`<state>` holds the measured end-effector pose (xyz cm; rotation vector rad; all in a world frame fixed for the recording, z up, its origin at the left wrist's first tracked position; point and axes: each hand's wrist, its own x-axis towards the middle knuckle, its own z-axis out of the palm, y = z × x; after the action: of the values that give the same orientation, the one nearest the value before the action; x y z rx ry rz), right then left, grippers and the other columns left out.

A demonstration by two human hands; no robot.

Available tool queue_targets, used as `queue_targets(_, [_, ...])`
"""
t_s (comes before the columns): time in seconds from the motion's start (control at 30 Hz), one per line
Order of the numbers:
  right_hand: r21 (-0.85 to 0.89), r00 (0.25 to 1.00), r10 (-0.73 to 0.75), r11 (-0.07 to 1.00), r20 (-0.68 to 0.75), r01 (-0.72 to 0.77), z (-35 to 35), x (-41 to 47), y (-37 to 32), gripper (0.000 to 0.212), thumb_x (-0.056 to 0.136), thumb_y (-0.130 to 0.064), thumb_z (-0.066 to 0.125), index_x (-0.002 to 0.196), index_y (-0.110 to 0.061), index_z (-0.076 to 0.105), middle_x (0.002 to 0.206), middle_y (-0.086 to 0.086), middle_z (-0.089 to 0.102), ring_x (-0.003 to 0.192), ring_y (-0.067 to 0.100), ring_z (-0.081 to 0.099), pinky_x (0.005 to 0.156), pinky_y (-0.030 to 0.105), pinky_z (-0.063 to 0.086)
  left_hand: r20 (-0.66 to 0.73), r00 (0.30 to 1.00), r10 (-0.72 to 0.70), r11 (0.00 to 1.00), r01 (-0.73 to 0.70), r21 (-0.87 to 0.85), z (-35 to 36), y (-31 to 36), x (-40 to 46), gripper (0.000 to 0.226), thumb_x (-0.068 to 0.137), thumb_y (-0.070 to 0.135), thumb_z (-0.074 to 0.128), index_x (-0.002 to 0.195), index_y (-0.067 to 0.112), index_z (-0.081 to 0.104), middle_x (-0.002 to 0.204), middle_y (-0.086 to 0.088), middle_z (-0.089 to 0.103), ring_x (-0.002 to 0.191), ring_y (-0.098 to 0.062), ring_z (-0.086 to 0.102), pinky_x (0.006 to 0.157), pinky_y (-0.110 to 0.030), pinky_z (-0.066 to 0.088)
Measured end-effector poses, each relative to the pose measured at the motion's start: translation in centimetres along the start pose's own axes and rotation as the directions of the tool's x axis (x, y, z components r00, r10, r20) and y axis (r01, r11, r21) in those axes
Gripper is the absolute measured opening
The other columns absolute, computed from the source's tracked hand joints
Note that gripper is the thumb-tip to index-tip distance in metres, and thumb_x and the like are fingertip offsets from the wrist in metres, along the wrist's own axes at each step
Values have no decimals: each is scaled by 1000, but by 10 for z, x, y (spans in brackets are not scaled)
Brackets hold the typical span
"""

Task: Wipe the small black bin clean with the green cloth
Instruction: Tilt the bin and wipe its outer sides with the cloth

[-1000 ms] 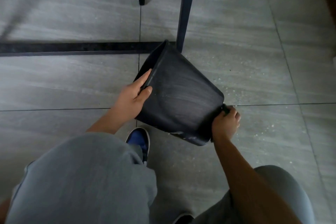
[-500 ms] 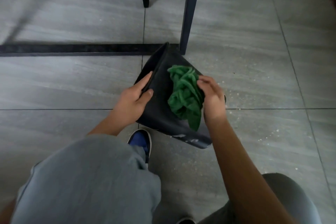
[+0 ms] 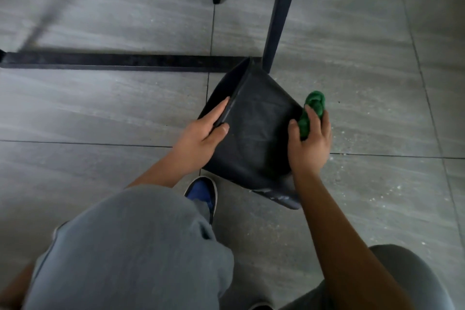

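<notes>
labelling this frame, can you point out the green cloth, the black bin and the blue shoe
green cloth (image 3: 315, 103), head view, bunched top end
black bin (image 3: 259, 131), head view, upward-facing side wall
blue shoe (image 3: 201, 191), head view, toe

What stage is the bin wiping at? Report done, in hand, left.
Done: the upward-facing side of the black bin looks mostly free of dust. In hand: the left hand grips the bin's rim, tipping it on the floor, while the right hand holds the bunched green cloth at its right edge. Left: pale smears show near the bottom corner; the inside and the hidden sides cannot be judged.
</notes>
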<state>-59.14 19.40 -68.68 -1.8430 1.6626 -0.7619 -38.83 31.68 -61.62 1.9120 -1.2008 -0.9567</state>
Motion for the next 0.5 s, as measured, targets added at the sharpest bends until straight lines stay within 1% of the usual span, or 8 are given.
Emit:
queue_targets(0.07, [-8,998,-56,998,-12,56,6,-1,-24,45,97,-39,55,138,-24,65,158,13,47,145,38,44,115,61,38,-12,1000,-2,1000,2,-22,1,1,1,56,106,21,46,158,29,27,149,8,52,133,-3,50,111,-19,39])
queue_targets(0.13, [11,964,-266,964,28,266,15,-18,-64,45,101,-36,52,143,-24,60,160,9,45,150,35,37,122,58,31,-18,1000,11,999,-12,-48,2,3,0,56,106,21,47,158,27,28,149,4,52,134,-6,50,114,-25,40])
queue_targets(0.2, [47,888,-450,893,96,448,22,-36,-96,49,104,-37,48,151,-23,52,163,5,41,153,32,33,126,50,24,-21,998,53,998,-54,-28,2,5,-1,55,105,20,47,157,23,29,153,3,47,138,-5,47,116,-27,37])
queue_targets(0.27, [59,865,-485,874,126,482,25,-41,-93,51,106,-38,46,154,-21,48,164,6,40,153,31,33,126,49,25,-43,997,57,998,-58,-35,1,0,-3,54,105,18,48,157,20,32,149,8,51,134,1,49,114,-22,38])
queue_targets(0.3, [42,891,-437,899,121,435,25,-40,-76,50,105,-38,46,153,-22,49,163,7,41,152,31,36,124,51,29,-69,997,31,999,-34,-43,1,-2,-5,54,104,18,49,156,20,33,143,15,54,129,8,51,111,-18,39])
queue_targets(0.37, [-35,970,-240,970,43,241,20,-32,-26,50,103,-39,48,149,-21,54,161,9,44,148,33,42,118,56,37,-99,994,-36,997,29,-65,-2,-8,-11,53,105,17,50,155,24,34,136,25,54,123,14,51,108,-14,39])
queue_targets(0.43, [-29,1000,2,1000,5,-2,1,-24,19,53,100,-40,46,148,-20,56,161,12,43,148,35,40,115,59,38,-71,997,-44,997,39,-69,-1,-8,-16,53,105,20,49,155,29,33,145,17,52,132,3,49,113,-22,39])
queue_targets(0.5, [-2,994,89,996,56,-89,-7,-26,8,55,99,-43,45,150,-23,54,165,11,37,153,35,29,120,60,30,-44,999,-17,999,15,-44,2,-8,-14,53,106,22,47,156,31,31,151,11,49,136,-1,47,114,-22,38])
